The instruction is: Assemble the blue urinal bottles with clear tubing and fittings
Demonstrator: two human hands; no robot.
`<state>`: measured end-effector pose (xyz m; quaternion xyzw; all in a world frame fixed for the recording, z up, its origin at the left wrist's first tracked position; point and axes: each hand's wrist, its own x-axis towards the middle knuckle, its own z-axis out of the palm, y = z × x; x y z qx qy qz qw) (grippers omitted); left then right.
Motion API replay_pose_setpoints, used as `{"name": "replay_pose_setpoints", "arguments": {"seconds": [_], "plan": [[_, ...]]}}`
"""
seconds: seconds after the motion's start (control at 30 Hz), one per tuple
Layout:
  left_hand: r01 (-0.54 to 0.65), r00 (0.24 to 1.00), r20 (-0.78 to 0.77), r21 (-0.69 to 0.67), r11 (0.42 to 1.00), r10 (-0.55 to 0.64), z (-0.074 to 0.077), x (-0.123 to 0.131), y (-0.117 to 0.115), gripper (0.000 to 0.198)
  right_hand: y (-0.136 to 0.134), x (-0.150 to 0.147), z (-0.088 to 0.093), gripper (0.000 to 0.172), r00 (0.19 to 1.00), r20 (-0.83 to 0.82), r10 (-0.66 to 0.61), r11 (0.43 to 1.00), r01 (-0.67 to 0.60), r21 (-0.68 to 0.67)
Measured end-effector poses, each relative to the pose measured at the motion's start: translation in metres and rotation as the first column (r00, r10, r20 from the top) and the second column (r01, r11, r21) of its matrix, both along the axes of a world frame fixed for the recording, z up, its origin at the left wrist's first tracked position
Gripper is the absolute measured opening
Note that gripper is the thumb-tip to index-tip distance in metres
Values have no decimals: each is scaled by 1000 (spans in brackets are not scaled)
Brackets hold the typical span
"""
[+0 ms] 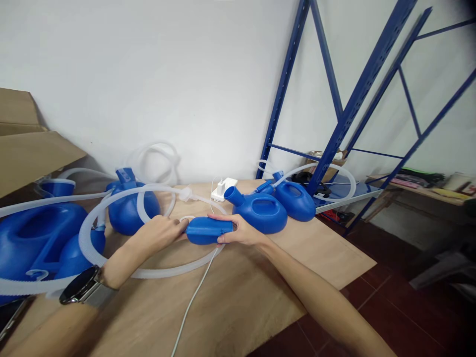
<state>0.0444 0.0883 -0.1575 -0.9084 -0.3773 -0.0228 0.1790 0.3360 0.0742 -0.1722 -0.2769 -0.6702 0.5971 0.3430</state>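
"Between the fingers of the right hand point(241, 230), what's that?"

"A blue piece point(207, 232), clamped with one finger along its far side and another on its near side, held over the table point(241, 307). The left hand point(159, 233) is bunched at the other end; its fingertips are hidden, so I can't tell whether they grip the piece."

"How far along would you say it is?"

"Partway, I'd judge: the piece is in hand, not fitted to any bottle. Just beyond the right fingers, the nearest blue bottle point(266, 214) has an open neck with no tube that I can see. Past that, a second bottle point(303, 206) has a clear tube point(352, 181) running near its neck."

"And on the left?"

"Beyond the left fingers, a third bottle point(121, 213) looks capped. Farther left lies a large bottle point(70, 218), and a ribbed tube point(167, 271) loops around the near side of the fingers. Whether those are finished, I can't tell."
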Motion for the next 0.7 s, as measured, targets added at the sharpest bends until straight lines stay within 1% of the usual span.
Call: {"name": "replay_pose_setpoints", "arguments": {"seconds": [0.07, 0.1, 0.17, 0.23, 0.33, 0.37, 0.4, 0.43, 0.47, 0.5, 0.53, 0.57, 0.6, 0.63, 0.67, 0.7], "plan": [[-24, 1000, 1, -45, 999, 24, 1, 3, -2, 29, -1, 2, 6, 77, 997, 72, 13, 991, -22, 130], [-27, 1000, 12, -54, 998, 27, 1, 4, -2, 30, -2, 4, 10, 75, 995, 103, 18, 978, -39, 205], [-15, 997, 75, -67, 998, 20, 0, 5, -3, 30, -5, 5, 21, 71, 985, 173, 27, 932, -87, 352], [5, 990, 142, -126, 992, 13, -1, 6, -3, 28, -9, 7, 31, 69, 964, 264, 32, 866, -159, 475], [12, 988, 154, -226, 974, 23, 0, 8, -4, 25, -15, 9, 43, 67, 918, 393, 41, 777, -277, 565], [-2, 989, 140, -236, 972, 36, 1, 9, -4, 25, -16, 9, 44, 67, 911, 411, 40, 760, -295, 579], [-19, 991, 127, -226, 974, 49, 2, 10, -4, 24, -15, 10, 43, 68, 913, 406, 35, 756, -290, 587], [-31, 992, 116, -200, 979, 55, 3, 11, -4, 24, -14, 10, 40, 68, 925, 379, 26, 763, -263, 590], [-33, 993, 108, -159, 987, 50, 4, 11, -3, 23, -12, 10, 36, 69, 944, 330, 9, 785, -211, 583], [-20, 994, 106, -95, 995, 30, 4, 12, -2, 22, -10, 9, 31, 69, 964, 264, -18, 820, -137, 556], [10, 994, 111, -8, 1000, -9, 3, 12, -1, 20, -7, 6, 25, 69, 980, 191, -52, 864, -52, 500], [51, 991, 121, 95, 994, -62, 2, 11, -1, 20, -5, 3, 19, 69, 989, 116, -92, 911, 37, 410], [94, 985, 127, 207, 974, -121, 0, 10, 0, 23, -4, -1, 14, 68, 990, 47, -133, 951, 114, 289], [132, 976, 123, 316, 939, -178, -2, 9, 1, 27, -4, -5, 9, 68, 986, -18, -167, 974, 168, 150], [163, 967, 115, 413, 896, -229, -5, 6, 1, 30, -5, -10, 6, 68, 979, -77, -191, 981, 192, 8], [190, 955, 107, 490, 851, -275, -7, 4, 1, 32, -6, -14, 4, 67, 971, -128, -200, 975, 184, -122]]}}
